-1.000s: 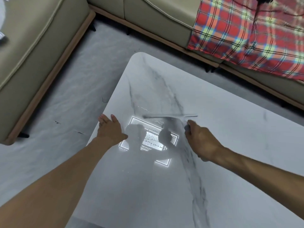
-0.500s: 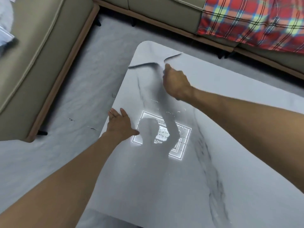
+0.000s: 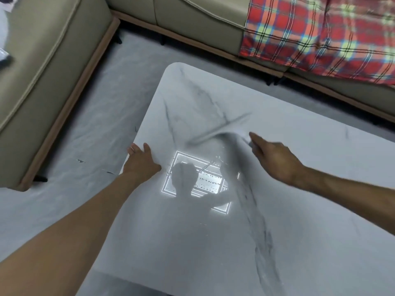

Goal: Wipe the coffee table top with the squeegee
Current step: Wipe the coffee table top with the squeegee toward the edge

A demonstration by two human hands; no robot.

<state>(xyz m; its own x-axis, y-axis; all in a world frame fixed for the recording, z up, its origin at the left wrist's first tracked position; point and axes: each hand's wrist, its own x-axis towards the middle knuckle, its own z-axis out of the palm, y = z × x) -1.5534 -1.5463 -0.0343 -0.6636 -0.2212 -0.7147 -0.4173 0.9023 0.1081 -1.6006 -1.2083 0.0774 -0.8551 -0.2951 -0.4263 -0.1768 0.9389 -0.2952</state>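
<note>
Squeegee [image 3: 222,127]: motion-blurred, so it reads as a thin, straight grey streak. The blade lies diagonally on the coffee table [image 3: 299,210], in the far-left part of the top and just beyond the bright reflection. The handle end is at the right hand. Material can't be made out through the blur.

Right hand [image 3: 275,159]: fingers curl around the squeegee handle, index finger stretched forward along it. The back of the hand faces the camera, so the rest of the grip is hidden.

Left hand [image 3: 141,161]: palm flat on the table's left edge, fingers straight and relaxed, gripping nothing.

Table top: glossy white marble-look slab with grey veins, including 1 thick dark vein running toward the near edge. The visible far-left corner is rounded. The shine mirrors a rectangular ceiling light [image 3: 198,180] and the person's dark silhouette.

Sofa [image 3: 53,50]: L-shaped, smooth olive-beige leather-look cushions with piped seams, a brown wood-tone base and short dark legs. A red plaid blanket [image 3: 320,33], soft and crumpled, is draped over the far section. Floor [image 3: 85,146]: pale grey with cloudy marbling.
</note>
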